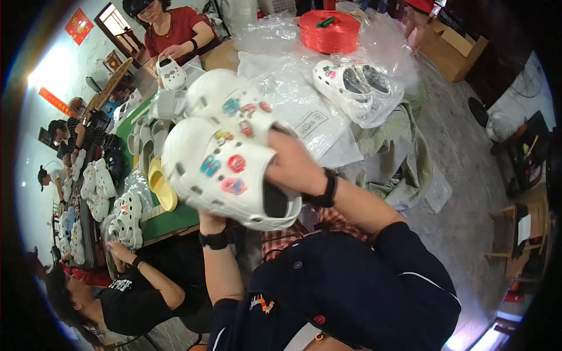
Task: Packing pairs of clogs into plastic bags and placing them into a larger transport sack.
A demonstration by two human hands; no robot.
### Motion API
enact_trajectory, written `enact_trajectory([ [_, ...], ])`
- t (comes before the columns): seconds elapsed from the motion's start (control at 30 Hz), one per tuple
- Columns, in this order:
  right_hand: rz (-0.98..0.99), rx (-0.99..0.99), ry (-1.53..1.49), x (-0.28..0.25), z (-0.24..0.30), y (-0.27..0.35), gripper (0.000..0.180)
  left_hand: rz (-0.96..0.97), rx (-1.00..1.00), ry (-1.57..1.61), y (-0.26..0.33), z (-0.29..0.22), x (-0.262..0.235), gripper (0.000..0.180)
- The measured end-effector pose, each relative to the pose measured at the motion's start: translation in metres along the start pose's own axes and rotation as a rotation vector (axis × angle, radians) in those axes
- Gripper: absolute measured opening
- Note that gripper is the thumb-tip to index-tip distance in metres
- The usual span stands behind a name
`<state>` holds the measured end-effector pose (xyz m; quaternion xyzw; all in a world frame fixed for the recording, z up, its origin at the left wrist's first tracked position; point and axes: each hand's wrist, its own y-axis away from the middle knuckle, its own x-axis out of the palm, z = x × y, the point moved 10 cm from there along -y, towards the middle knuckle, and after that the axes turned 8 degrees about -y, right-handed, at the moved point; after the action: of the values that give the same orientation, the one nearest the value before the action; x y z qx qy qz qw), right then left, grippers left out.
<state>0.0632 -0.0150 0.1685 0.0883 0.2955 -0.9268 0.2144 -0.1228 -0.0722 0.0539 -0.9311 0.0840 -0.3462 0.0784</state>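
Note:
A pair of white clogs is held up in front of me, their straps toward my right. The near clog (190,146) has colourful charms on its top, and the far clog (205,90) is pressed alongside it, partly hidden and slightly blurred. My right hand (293,164) is closed on the pair at the heel openings, its fingertips out of sight. From below, my left hand (212,222) supports the near clog; the shoe covers most of its fingers.
White clogs in a clear bag (345,88) lie beyond, near plastic bags (298,126) and a red twine roll (328,32). Yellow clogs (163,184) sit on the green table (175,225) at left. Co-workers handle clogs at the far side (181,35) and left (143,286).

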Motion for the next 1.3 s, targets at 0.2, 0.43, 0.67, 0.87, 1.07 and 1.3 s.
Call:
enact_trajectory([
  [0.2, -0.499, 0.326, -0.452, -0.167, -0.063, 0.12, 0.048, 0.109, 0.193, -1.634, -0.093, 0.076, 0.105, 0.032],
  [0.43, -0.711, 0.442, -0.582, -0.216, -0.107, 0.229, 0.045, 0.165, 0.289, -2.092, -0.115, 0.157, 0.137, 0.04],
  [0.67, -0.538, 0.533, -0.503, -0.202, -0.122, 0.226, 0.047, 0.378, 0.126, -2.129, -0.119, 0.171, 0.106, 0.014],
  [0.87, -0.379, 0.575, -0.652, -0.179, -0.128, 0.184, 0.047, 0.338, 0.105, -2.194, -0.118, 0.129, 0.076, 0.018],
  [1.07, -0.339, 0.531, -0.697, -0.176, -0.157, 0.152, 0.047, 0.333, -0.117, -1.936, -0.114, 0.11, 0.025, 0.028],
  [1.3, -0.239, 0.558, -0.757, -0.166, -0.134, 0.158, 0.048, 0.246, -0.09, -1.826, -0.121, 0.119, 0.024, 0.022],
])
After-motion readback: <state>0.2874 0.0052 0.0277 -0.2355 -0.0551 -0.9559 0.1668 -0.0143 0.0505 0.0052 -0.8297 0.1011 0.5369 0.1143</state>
